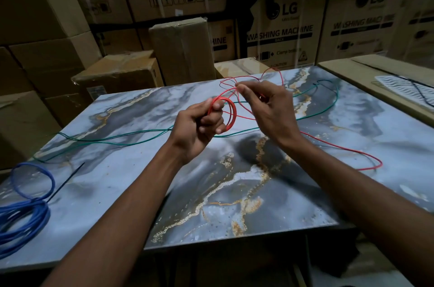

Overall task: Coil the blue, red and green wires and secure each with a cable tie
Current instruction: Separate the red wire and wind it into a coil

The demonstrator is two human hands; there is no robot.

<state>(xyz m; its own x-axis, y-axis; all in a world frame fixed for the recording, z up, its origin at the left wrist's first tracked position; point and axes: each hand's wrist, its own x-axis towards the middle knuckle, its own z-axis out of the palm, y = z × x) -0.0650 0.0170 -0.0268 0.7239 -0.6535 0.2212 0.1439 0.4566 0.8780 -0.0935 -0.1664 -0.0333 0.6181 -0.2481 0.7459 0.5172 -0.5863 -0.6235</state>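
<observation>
the red wire [338, 145] is partly coiled into a small upright ring above the middle of the marbled surface [234, 204], gripped by the left hand [197, 127]. just right of that ring the right hand [265, 108] pinches a loose strand, and the tail runs off to the right. the green wire [131, 137] lies long across the surface behind the ring, and the tied blue coil [25, 207] sits far left of it.

Red wire being coiled above a marble-patterned table

The left hand [199, 127] grips a small coil of red wire [226, 110]; the right hand [265, 108] pinches its loose strand. Green wire [131, 136] sprawls across the table [234, 204]; the blue wire [28, 204], coiled, lies near left with a black cable tie [65, 181].
</observation>
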